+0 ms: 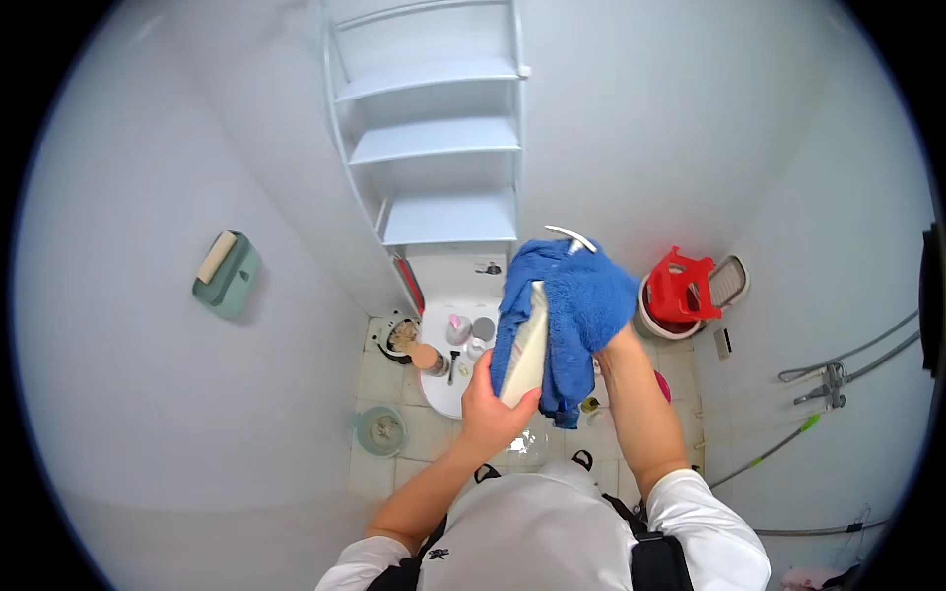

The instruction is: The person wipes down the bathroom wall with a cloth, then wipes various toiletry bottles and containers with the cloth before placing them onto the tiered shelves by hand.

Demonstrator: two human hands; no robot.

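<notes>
A blue towel (pixel 581 295) hangs bunched in front of me, above the floor. My right hand (pixel 616 345) is pressed into its right side, and the cloth covers the fingers. My left hand (pixel 496 414) is closed around the lower end of a long cream-white flat object (pixel 529 350), thumb on its face. This object lies against the towel's left part; its exact kind is unclear. A curved white piece (pixel 572 237) sticks out at the top of the towel, and I cannot tell what it joins.
Ahead stands a white shelf rack (pixel 448 217), with bottles on a white surface (pixel 443 394) below. A red stool (pixel 680 286) sits in a bucket at right. A pale green basin (pixel 382 431) is on the floor at left. Hoses (pixel 867 364) hang on the right wall.
</notes>
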